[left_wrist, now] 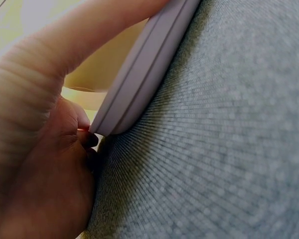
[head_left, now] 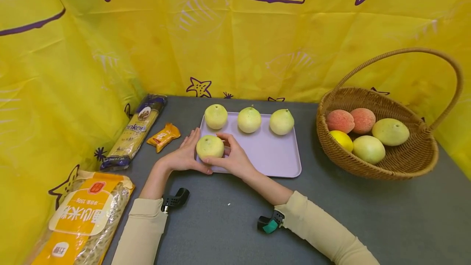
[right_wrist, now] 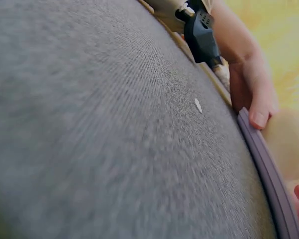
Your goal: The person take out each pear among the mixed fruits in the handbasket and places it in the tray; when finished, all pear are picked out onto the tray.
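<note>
Yellow cloth (head_left: 257, 44), creased and printed with purple starfish, hangs behind and beyond both sides of the tray (head_left: 268, 154). Under the tray spreads a grey table (head_left: 220, 216), finely ribbed. Right of the tray stands a woven wicker basket (head_left: 342, 162) with a hooped handle. The tray is smooth, lilac and rectangular with rounded corners, its long axis running left to right. Left of and nearer than the tray, a shiny orange-and-clear bag (head_left: 84, 216) bears large Chinese characters; a slim pack (head_left: 137, 130), left of the tray, points away, "nkor" legible. The left hand (head_left: 182, 156) lies around the tray's near left corner, fingers straight along its side, thumb at the front rim. The right hand (head_left: 235, 156) pinches a matt, pale yellow-green fruit (head_left: 209, 147) at that corner, dimpled end up, too round to tell its long axis. Three similar fruits (head_left: 249, 120) line the tray's far edge, the rightmost tapering upward. Just left of the tray, a crinkled orange packet (head_left: 164, 137) lies slantwise, its print unreadable.
</note>
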Motion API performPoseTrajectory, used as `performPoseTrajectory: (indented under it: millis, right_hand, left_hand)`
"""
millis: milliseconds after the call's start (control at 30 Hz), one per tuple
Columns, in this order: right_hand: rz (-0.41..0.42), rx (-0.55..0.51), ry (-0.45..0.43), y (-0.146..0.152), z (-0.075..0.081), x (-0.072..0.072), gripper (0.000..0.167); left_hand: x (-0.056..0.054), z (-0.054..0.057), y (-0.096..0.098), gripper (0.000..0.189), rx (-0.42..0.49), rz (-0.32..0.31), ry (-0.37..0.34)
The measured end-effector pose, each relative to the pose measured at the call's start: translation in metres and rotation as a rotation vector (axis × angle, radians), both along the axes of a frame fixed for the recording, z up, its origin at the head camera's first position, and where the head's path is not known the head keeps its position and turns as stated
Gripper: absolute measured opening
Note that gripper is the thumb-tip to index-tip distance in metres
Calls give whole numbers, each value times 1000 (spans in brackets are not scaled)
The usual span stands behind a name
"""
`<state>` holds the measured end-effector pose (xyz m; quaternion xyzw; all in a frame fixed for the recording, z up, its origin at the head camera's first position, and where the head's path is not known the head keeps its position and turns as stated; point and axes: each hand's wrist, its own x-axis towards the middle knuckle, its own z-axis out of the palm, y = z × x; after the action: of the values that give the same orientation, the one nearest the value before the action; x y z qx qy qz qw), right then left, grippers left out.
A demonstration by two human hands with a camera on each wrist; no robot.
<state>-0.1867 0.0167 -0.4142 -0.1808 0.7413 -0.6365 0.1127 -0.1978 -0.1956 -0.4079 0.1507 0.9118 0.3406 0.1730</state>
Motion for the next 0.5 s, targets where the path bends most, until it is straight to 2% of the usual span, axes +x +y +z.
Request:
performPoseTrajectory:
  millis: [167,500]
  right_hand:
    - [-26,14,5,14,6,5,75]
    - [-16,31,-14,44,15,14,75]
  left_hand:
    - [0,0,0,142,-23,10,7]
    - [0,1,1,142,-32,19,-6]
